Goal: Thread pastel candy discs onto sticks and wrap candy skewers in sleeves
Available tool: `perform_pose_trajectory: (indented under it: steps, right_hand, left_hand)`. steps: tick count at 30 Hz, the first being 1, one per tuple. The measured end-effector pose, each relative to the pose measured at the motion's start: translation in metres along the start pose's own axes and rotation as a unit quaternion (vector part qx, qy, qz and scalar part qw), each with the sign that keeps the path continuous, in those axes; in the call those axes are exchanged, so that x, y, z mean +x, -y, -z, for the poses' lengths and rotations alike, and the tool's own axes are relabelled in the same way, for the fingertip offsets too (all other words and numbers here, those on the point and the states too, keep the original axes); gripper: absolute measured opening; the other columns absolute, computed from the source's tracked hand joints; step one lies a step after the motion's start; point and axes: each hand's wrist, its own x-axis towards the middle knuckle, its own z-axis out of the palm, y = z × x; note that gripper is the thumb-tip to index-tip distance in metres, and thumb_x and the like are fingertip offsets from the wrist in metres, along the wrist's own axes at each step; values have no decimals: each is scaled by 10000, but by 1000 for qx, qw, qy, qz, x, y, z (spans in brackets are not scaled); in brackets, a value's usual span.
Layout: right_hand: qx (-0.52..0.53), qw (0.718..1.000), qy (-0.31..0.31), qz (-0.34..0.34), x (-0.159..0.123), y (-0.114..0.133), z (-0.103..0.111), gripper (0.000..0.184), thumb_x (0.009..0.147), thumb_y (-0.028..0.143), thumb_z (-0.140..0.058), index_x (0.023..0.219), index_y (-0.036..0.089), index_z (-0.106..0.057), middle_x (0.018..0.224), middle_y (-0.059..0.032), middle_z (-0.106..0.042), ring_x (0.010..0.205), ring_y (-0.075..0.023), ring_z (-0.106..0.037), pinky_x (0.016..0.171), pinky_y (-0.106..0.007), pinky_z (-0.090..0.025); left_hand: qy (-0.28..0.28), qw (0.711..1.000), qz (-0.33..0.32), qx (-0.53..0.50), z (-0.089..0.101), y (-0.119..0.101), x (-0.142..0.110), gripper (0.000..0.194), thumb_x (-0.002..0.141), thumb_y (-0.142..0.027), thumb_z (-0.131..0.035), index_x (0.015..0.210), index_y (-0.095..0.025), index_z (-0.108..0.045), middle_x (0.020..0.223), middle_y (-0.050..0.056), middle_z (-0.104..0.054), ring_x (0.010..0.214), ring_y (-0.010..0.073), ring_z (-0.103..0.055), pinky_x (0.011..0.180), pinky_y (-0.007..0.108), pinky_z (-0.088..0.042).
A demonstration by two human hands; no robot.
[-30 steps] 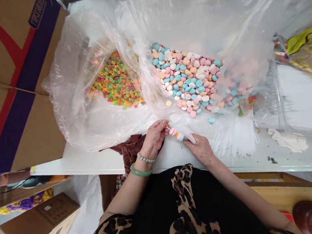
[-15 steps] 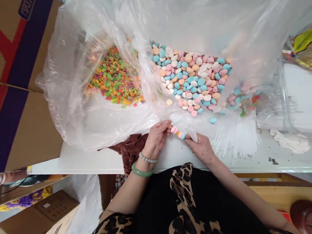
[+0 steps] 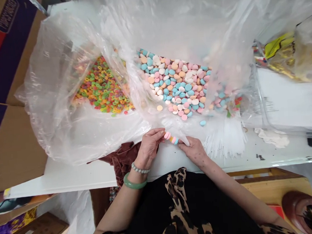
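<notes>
I see the left hand (image 3: 152,144) pinching one end of a candy row (image 3: 171,137) and the right hand (image 3: 195,151) pinching the other, though the exact contact looks unclear. The row sits between them, over the white table (image 3: 77,176).

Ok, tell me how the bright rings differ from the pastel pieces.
The bright rings are smaller than the pastel pieces. The bright rings have center holes; the pastel pieces look solid and rounded. The bright rings are vivid green, orange and red; the pastel pieces are pink, blue, peach and white. Both lie heaped among clear plastic.
</notes>
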Motion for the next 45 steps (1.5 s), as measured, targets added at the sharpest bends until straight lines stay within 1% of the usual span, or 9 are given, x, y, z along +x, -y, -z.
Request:
perform_pose_trajectory:
  steps: [5, 12, 16, 18, 21, 24, 26, 35, 45]
  right_hand:
    - [-4, 997, -58, 40, 3, 2, -4, 159, 776, 287, -520, 649, 212, -578, 662, 5, -581, 648, -171, -536, 628, -276, -388]
    - [140, 985, -66, -76, -2, 4, 0, 200, 750, 303, -576, 580, 204, -541, 438, 56, -441, 444, -125, -436, 477, -248, -351]
    - [221, 944, -233, -74, -20, 1, 28, 128, 753, 306, -646, 726, 184, -616, 462, 67, -477, 433, -112, -437, 455, -239, -350]
    - [239, 917, -317, -39, -24, 0, 42, 111, 760, 286, -669, 759, 185, -623, 492, 64, -503, 447, -107, -450, 460, -237, -359]
    - [258, 903, -343, -14, -23, -1, 53, 102, 761, 264, -687, 757, 184, -623, 522, 60, -514, 452, -101, -458, 458, -237, -363]
    - [271, 908, -318, -22, -20, -5, 52, 91, 767, 261, -678, 776, 182, -634, 518, 63, -506, 442, -101, -454, 449, -239, -357]
    - [277, 912, -301, -27, -19, -8, 48, 84, 774, 260, -666, 779, 180, -639, 505, 64, -496, 441, -102, -451, 446, -239, -349]
    - [304, 908, -285, -53, -10, -15, 44, 116, 733, 276, -679, 742, 180, -614, 529, 57, -513, 426, -98, -437, 423, -240, -313]
    - [286, 921, -254, -80, -10, -14, 43, 147, 740, 314, -660, 722, 187, -590, 532, 56, -497, 448, -106, -437, 452, -249, -333]
  left_hand:
    - [50, 997, 51, -25, -10, 6, 0, 243, 613, -277, -821, 709, -112, -670, 638, -8, -587, 534, 59, -489, 522, 204, -372]
    - [35, 999, 22, 28, -41, 10, -7, 261, 701, -367, -752, 746, -132, -648, 688, -12, -546, 506, 55, -433, 476, 220, -312]
    - [31, 984, -84, 152, -65, 5, -4, 292, 792, -416, -649, 982, -196, -674, 805, 3, -589, 543, 77, -446, 516, 244, -355]
    - [55, 931, -200, 300, -77, 5, 6, 161, 817, -327, -623, 894, -201, -689, 784, 10, -582, 639, 111, -498, 614, 266, -404]
    - [48, 781, -332, 527, -92, 9, 28, 171, 872, -227, -526, 810, -201, -684, 828, 42, -587, 792, 165, -542, 706, 292, -407]
    - [39, 664, -347, 661, -94, 15, 45, 161, 869, -194, -511, 862, -204, -671, 910, 64, -597, 822, 192, -551, 664, 294, -394]
    - [53, 632, -346, 691, -88, 20, 47, 149, 863, -180, -511, 874, -200, -659, 931, 71, -594, 812, 194, -552, 654, 290, -395]
    - [49, 812, -292, 503, -63, 7, 37, 133, 893, -253, -507, 876, -196, -626, 773, 12, -609, 719, 149, -539, 675, 259, -411]
    - [58, 610, -361, 703, -81, 19, 62, 250, 923, -188, -410, 1110, -145, -572, 999, 136, -548, 872, 252, -508, 709, 344, -363]
